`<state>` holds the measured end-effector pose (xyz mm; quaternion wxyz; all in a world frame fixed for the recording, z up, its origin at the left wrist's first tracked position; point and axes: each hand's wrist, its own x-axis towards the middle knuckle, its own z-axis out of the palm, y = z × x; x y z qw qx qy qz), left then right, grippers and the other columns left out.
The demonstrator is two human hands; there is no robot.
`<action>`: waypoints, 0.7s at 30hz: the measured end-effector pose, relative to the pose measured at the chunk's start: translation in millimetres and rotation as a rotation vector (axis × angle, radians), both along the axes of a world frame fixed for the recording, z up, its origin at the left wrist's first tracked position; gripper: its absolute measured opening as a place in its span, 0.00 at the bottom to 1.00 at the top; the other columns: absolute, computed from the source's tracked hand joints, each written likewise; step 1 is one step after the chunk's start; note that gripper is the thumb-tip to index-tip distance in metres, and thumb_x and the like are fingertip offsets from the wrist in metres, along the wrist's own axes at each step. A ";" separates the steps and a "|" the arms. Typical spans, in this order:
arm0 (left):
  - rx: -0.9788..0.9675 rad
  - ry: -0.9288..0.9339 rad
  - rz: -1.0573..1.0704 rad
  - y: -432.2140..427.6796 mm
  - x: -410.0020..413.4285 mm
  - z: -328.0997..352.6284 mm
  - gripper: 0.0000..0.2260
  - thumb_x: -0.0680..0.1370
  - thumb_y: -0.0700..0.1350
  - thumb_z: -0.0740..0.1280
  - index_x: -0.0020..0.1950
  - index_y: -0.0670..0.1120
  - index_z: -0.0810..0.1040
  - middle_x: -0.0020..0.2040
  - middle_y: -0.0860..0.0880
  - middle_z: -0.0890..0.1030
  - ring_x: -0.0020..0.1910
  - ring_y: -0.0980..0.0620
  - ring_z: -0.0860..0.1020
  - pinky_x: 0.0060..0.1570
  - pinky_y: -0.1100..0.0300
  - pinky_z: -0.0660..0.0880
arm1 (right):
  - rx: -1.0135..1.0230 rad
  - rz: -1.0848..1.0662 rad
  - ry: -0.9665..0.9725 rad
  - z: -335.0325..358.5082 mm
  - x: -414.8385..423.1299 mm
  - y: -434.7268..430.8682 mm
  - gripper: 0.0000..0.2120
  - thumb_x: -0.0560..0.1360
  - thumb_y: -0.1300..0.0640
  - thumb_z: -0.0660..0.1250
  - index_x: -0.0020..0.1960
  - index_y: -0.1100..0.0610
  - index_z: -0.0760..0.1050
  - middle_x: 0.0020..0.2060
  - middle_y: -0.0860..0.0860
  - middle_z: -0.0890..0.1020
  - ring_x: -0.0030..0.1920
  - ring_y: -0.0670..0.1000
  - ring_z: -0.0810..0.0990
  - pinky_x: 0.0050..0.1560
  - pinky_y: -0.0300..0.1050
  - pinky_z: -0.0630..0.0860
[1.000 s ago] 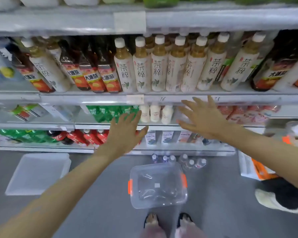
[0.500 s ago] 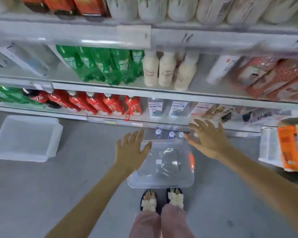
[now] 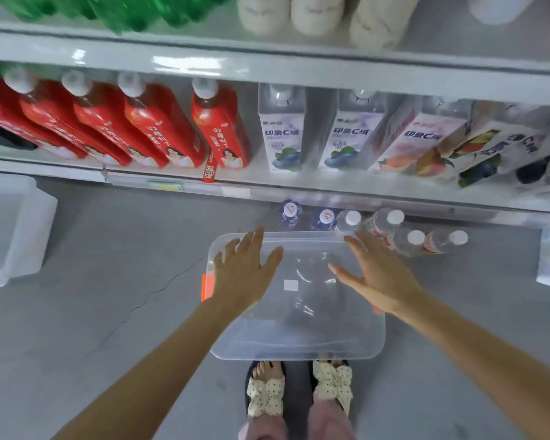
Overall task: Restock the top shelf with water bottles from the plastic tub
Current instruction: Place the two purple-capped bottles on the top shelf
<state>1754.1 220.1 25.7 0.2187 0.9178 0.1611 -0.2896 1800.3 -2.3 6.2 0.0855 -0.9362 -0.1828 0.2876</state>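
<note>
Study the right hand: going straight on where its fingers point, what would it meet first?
Probably the plastic tub near its far rim; the water bottles on the floor stand beyond. Height is unclear.

Bright, even, cool-white light falls from above. White glare streaks sit on the front edge of the shelf (image 3: 185, 63), and small highlights glint on the clear plastic tub (image 3: 299, 338). Shadows on the grey floor (image 3: 108, 281) are soft and faint, with deeper shade under the lowest shelf. The green bottles (image 3: 124, 11) and white bottles (image 3: 315, 14) along the top are smeared by motion blur, and the cartons (image 3: 496, 154) at the right edge blur and lean. Wide-angle distortion bows the shelf rails. Nearer the centre, the left hand (image 3: 245, 274), the right hand (image 3: 381, 277) and the 2 sandals (image 3: 265, 396) look sharper.
</note>
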 end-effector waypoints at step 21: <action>-0.333 -0.057 0.314 -15.6 109.8 -199.0 0.25 0.71 0.44 0.73 0.64 0.45 0.67 0.53 0.48 0.77 0.52 0.46 0.76 0.47 0.58 0.71 | 0.178 -0.196 -0.054 -169.5 84.3 61.8 0.18 0.77 0.64 0.64 0.64 0.61 0.64 0.55 0.60 0.72 0.51 0.62 0.76 0.47 0.52 0.74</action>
